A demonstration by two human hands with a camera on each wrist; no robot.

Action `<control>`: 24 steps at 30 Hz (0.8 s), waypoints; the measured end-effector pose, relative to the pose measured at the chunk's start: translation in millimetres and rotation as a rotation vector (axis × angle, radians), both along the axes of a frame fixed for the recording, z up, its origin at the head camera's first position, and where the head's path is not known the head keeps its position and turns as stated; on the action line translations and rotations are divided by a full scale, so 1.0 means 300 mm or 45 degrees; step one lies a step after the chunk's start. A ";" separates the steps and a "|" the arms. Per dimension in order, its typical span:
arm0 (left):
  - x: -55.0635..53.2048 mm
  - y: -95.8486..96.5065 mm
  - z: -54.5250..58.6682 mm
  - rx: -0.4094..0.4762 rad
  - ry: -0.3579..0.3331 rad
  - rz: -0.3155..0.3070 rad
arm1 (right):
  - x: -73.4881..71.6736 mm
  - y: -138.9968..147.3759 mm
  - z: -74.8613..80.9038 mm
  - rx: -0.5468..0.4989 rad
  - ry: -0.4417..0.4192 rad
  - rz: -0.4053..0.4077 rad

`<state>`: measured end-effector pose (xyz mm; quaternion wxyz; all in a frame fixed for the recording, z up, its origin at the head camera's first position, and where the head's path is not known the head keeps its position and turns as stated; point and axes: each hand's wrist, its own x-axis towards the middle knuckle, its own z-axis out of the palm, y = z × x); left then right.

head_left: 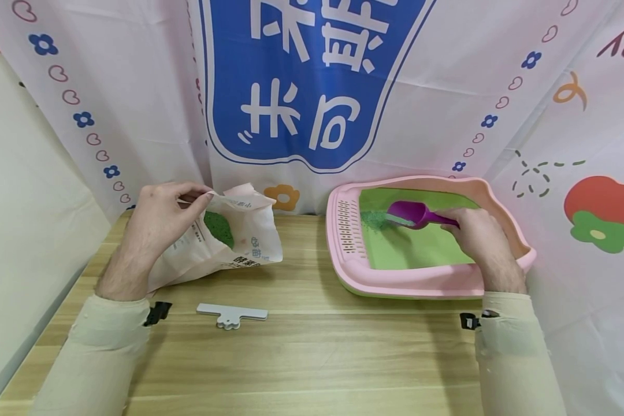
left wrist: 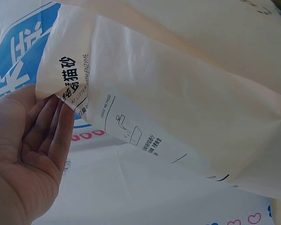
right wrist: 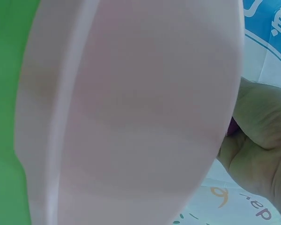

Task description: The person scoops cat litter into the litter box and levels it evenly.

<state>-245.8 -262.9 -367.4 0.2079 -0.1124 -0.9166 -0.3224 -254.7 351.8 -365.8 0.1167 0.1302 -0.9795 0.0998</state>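
Sleeves [head_left: 88, 358] nearest, bottom of head view; hands well apart. Left hand [head_left: 161, 216] pinches the top edge of a paper bag [head_left: 213, 257] between thumb and fingers. Bag mouth gapes, green grains [head_left: 219, 229] inside; print in left wrist view includes "WITH ENZYME". Right hand [head_left: 481, 240] clamped on the handle of a purple scoop [head_left: 415, 212]. Scoop tilted over the litter box [head_left: 421, 281], its lip at a small heap [head_left: 373, 220] of green grains on the box floor. Box: pink rim, slotted left side, right of bag. Grey clip [head_left: 231, 312] lies on wooden table [head_left: 317, 358] just nearer than bag. Printed curtain [head_left: 421, 121] behind.
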 end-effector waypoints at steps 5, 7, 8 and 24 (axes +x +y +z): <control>0.000 0.000 -0.001 0.002 -0.002 0.000 | -0.001 -0.006 0.009 0.021 -0.013 -0.014; 0.000 0.000 -0.001 0.001 -0.001 0.000 | 0.000 -0.008 0.013 0.034 -0.025 -0.022; 0.000 0.000 -0.001 0.001 -0.001 0.001 | 0.000 -0.009 0.014 0.041 -0.029 -0.026; 0.005 0.005 -0.006 0.004 -0.035 0.005 | -0.004 -0.024 0.035 0.141 0.007 -0.032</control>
